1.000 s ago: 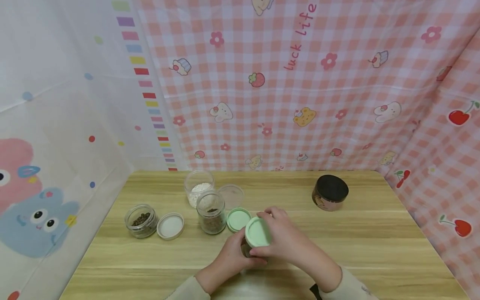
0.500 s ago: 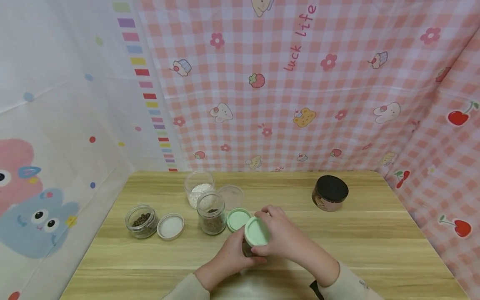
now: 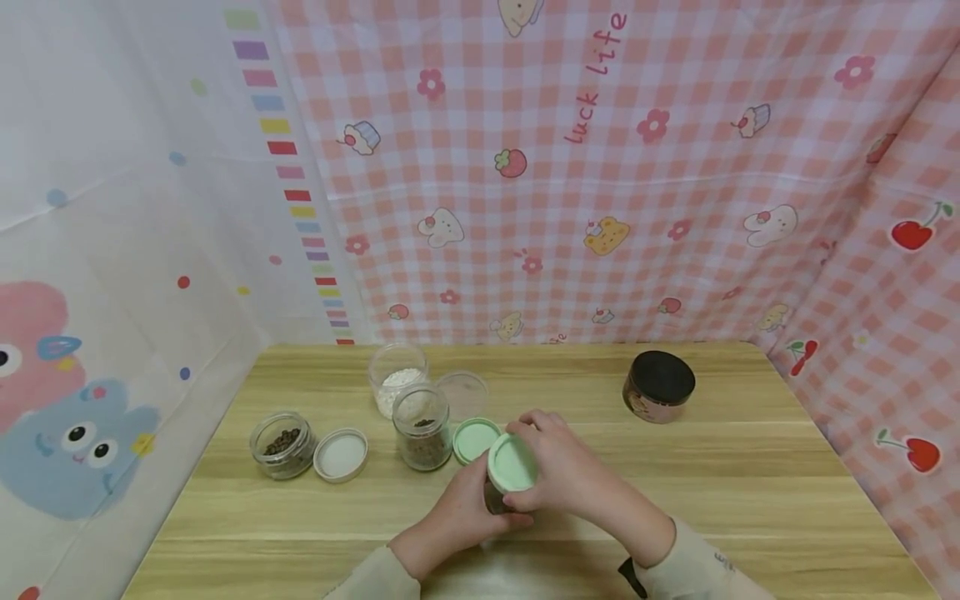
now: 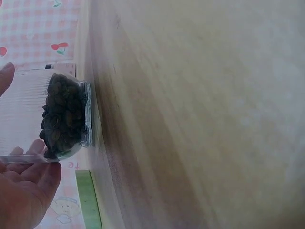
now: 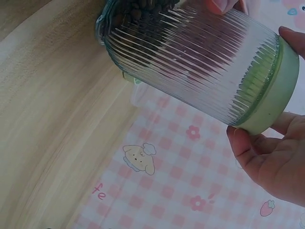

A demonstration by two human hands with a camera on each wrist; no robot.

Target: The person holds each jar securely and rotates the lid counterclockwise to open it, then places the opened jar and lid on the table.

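Observation:
Between the two hands stands a ribbed clear jar [image 5: 190, 62] with dark seeds [image 4: 62, 114] at its bottom and a green lid [image 3: 513, 462] on top. My left hand [image 3: 463, 510] curls round the jar's body. With fingers and thumb my right hand [image 3: 558, 467] grips the lid's rim; in the right wrist view the lid [image 5: 274, 90] sits on the jar's mouth. Just behind the jar a second green lid [image 3: 476, 440] lies on the table, beside an uncovered glass jar [image 3: 423, 433] of brown contents.
At the left are a low jar of brown pieces [image 3: 283, 447] and a white lid [image 3: 341, 455]. Farther back stand a clear jar with white contents [image 3: 397, 382] and a clear lid [image 3: 462, 395]. A black-lidded jar [image 3: 658, 387] is at the back right of the wooden table [image 3: 750, 500].
Both hands keep their hold on the jar and lid; the right hand and lid have shifted very slightly left.

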